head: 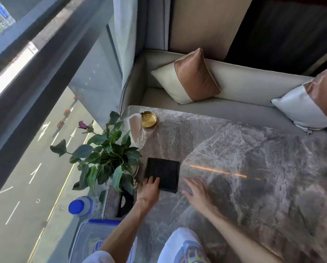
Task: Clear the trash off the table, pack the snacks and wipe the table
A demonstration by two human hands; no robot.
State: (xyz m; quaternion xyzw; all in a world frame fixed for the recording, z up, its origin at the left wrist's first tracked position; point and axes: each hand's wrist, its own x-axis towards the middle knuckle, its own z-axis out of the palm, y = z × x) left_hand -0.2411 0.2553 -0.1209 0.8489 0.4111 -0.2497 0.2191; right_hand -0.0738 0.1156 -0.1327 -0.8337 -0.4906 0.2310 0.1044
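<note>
Black cloth (161, 174) lies folded into a square on the marble desk (253, 158), near the window-side edge and just beside the potted plant (105, 154). The person's left hand (148, 190) rests its straight fingers on the cloth's near corner, pressing on it rather than gripping it. The right hand (194, 190) lies flat on the bare marble just to the right of the cloth, fingers spread and holding nothing; it is a little blurred. From where I stand, no wrappers or loose snacks show on the marble. A clear plastic box with blue clips (94, 240) sits at the near left corner with a blue-capped water bottle (77, 205) beside it, so I judge the clearing and packing done and the wiping to be the step in hand. Whether the wipe is about to start or is finished, I cannot tell. If it has yet to start, the next move asks 1 hand to bear down on the cloth and sweep it over the wide open marble to the right. The 2 things to steer round are the plant's leaves and the brass ashtray (149, 119) at the far corner.
</note>
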